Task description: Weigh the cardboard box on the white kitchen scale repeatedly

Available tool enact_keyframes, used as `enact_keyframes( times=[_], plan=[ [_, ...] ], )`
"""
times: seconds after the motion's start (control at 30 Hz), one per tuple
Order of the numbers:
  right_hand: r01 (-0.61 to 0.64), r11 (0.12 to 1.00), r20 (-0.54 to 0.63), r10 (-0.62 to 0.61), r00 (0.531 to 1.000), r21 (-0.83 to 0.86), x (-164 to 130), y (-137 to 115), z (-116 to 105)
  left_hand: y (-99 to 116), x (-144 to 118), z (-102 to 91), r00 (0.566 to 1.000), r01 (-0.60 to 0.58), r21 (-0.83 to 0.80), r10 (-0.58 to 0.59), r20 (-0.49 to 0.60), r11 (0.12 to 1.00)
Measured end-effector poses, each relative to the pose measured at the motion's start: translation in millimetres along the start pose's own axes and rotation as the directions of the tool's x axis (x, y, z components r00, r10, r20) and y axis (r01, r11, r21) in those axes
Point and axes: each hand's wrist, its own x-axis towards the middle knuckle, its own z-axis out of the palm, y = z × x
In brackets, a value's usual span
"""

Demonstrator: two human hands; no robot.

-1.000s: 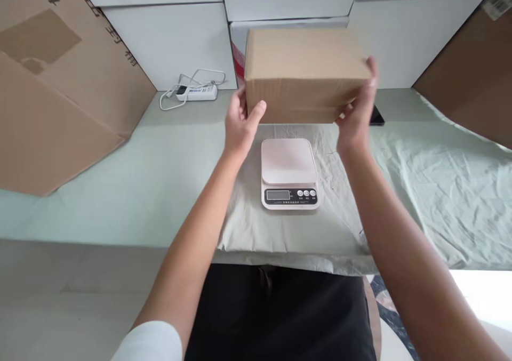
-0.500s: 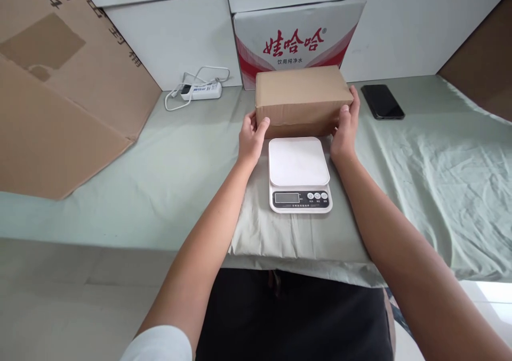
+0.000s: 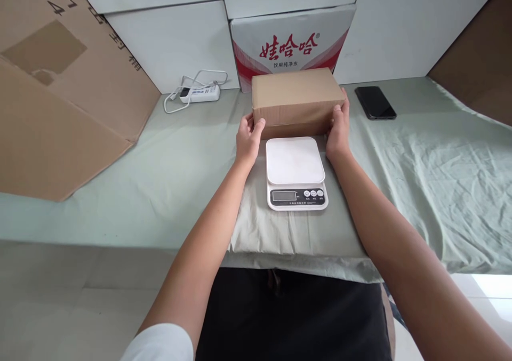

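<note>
A plain brown cardboard box (image 3: 298, 97) is gripped between my two hands, just behind a white digital scale (image 3: 296, 161). My left hand (image 3: 248, 137) presses on the box's left end, thumb on the front face. On the right end, my right hand (image 3: 339, 129) holds it the same way, with its fingers partly hidden behind the corner. The scale's plate has nothing on it, and its display looks blank. Whether the box rests on the cloth or hangs slightly above it, I cannot tell.
A red and white printed carton (image 3: 292, 41) stands behind the box. To the left lies a white power strip (image 3: 200, 93) with a looped cable; to the right, a black phone (image 3: 375, 103). Large cardboard (image 3: 68, 110) rises at far left. Green cloth (image 3: 184, 174) covers the table.
The whole view has shifted slightly. My hands keep the same hold on the box, which stays behind the scale with little or no movement of its own.
</note>
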Motion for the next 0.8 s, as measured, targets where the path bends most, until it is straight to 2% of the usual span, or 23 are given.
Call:
enact_keyframes(
  times=[0.13,0.23,0.4,0.67,0.8],
  plan=[
    [-0.019,1.000,-0.008,0.019,1.000,-0.002,-0.8,1.7,-1.0,-1.4,1.5,-1.5,1.000,-0.006,-0.004,0.006,0.009,1.000],
    [0.012,1.000,-0.017,-0.012,1.000,-0.021,-1.7,2.4,-1.0,-2.5,2.4,-3.0,1.000,-0.006,-0.006,0.006,0.013,1.000],
    [0.045,0.996,0.008,-0.044,0.999,-0.072,-2.0,2.5,-1.8,-2.6,1.7,-3.3,1.000,-0.002,-0.015,0.002,0.008,1.000],
    [0.048,0.997,0.039,-0.046,0.998,-0.059,2.0,4.2,-3.6,-0.4,-1.1,0.2,1.000,-0.005,-0.022,0.005,-0.013,1.000],
    [0.022,0.999,0.001,-0.022,1.000,-0.038,1.4,5.4,-2.0,2.1,-1.5,-0.7,1.000,0.005,-0.022,-0.005,-0.019,1.000]
  ],
)
